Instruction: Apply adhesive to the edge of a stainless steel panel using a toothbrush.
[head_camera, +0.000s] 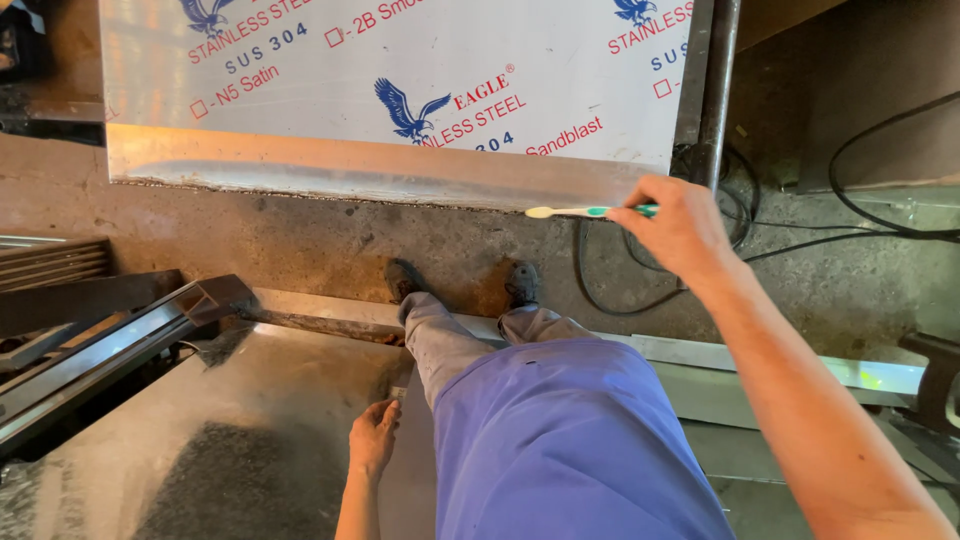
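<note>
Blue cloth (570, 440) covers our lap at the lower centre. Our left hand (373, 437) rests spread and flat on the grey worktop (200, 440). Our right hand (680, 228) pinches a toothbrush (585, 211), bristles at the steel sheet's (400, 110) lower edge, right of centre. We judge brushing that seam is in hand; steady strokes along it come next.

Protective film (400, 70): far centre, covering the upright steel sheet. Rectangular, white, printed with repeated blue bird emblems, red and blue lettering, and small red checkboxes.
</note>
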